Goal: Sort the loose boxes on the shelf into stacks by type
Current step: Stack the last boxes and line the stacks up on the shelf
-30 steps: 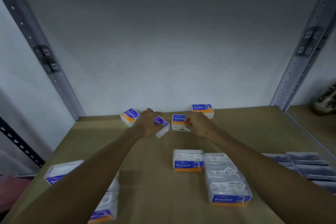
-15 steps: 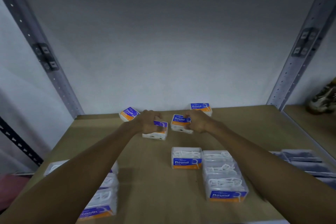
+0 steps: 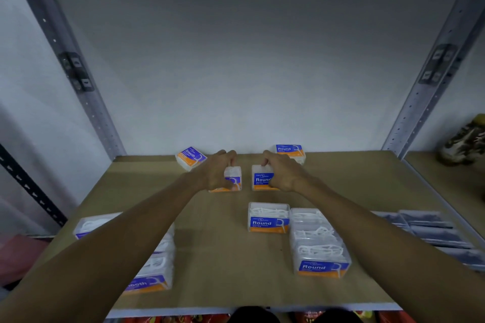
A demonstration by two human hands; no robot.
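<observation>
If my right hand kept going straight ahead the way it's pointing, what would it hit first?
Probably the Round box at the back, just beyond the right hand, which is holding another Round box; depth is hard to judge.

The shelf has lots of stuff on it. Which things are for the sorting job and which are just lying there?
For the job:
- Round box in the right hand
- box in the left hand
- Smooth box at the back
- Round stack
- Smooth stack

Just lying about:
- grey packets
- shoe

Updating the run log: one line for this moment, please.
left hand: gripping box | right hand: gripping Round box | both on shelf
</observation>
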